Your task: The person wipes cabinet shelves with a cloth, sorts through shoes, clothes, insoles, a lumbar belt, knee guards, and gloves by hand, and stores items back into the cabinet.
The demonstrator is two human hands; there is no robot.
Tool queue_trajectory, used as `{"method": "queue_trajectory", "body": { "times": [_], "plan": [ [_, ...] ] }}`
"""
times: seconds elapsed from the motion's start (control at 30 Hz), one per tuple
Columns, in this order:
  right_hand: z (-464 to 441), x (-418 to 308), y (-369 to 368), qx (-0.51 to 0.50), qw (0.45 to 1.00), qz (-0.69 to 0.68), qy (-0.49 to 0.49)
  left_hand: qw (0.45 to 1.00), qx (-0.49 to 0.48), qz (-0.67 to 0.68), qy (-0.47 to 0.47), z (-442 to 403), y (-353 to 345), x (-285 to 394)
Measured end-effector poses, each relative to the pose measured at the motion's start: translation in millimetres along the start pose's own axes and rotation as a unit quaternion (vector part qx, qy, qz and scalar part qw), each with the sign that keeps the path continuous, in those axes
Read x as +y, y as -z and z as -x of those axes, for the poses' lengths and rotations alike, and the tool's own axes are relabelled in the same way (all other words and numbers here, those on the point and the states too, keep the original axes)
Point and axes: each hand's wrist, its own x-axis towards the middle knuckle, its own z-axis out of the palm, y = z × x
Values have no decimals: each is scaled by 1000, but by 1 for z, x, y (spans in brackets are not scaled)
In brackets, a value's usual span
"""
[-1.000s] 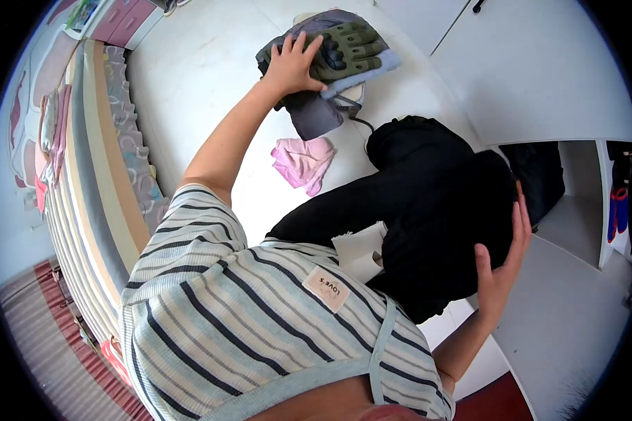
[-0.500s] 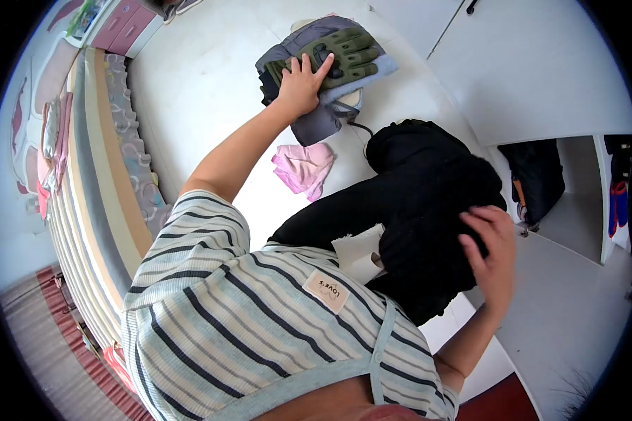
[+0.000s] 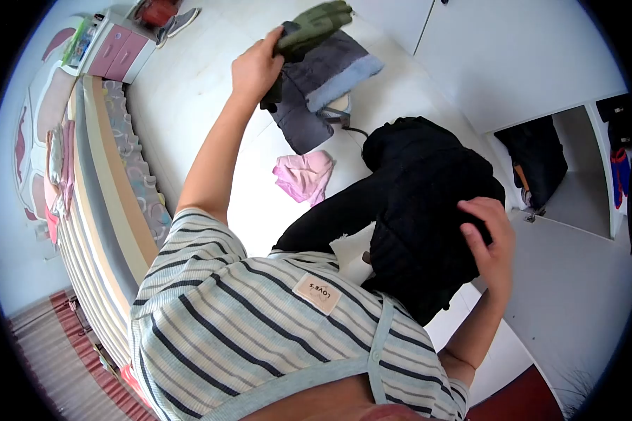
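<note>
My left hand (image 3: 256, 68) is closed on the cuff end of a pair of olive-green gloves (image 3: 316, 29), lifted above a dark grey garment (image 3: 330, 67) with light-blue fleecy lining on the floor. Over my lap and bent leg lies a bulky black garment (image 3: 428, 196); where it ends and my black trousers begin is hard to tell. Against its right side rests my right hand (image 3: 491, 235), thumb and fingers apart and curved. A crumpled pink cloth (image 3: 305, 174) lies on the floor between my left arm and my leg.
To the left is a bed (image 3: 109, 210) with a striped cover. A white cabinet (image 3: 527, 63) stands at the right, its open compartment (image 3: 586, 189) holding a black bag-like item (image 3: 534, 161). Grey shoes (image 3: 179, 27) and a pink-fronted drawer unit (image 3: 116, 49) are at the far left.
My left hand lay spread on the gloves; now it grips them and has raised them up and leftward off the grey garment. My right hand has barely moved.
</note>
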Motion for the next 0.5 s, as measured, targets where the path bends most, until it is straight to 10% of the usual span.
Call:
{"method": "queue_trajectory", "body": {
  "times": [0.1,0.2,0.4,0.5],
  "plan": [
    [-7,10,8,106,987,-110,-54,994,-42,63,75,-14,43,28],
    [-31,18,15,111,964,-214,-107,969,35,245,-18,-24,61,75],
    [-75,20,3,54,915,-400,13,921,156,175,-311,-34,60,211],
    [-70,21,-3,249,754,-607,-24,879,212,112,-411,-25,45,266]
  ]
}}
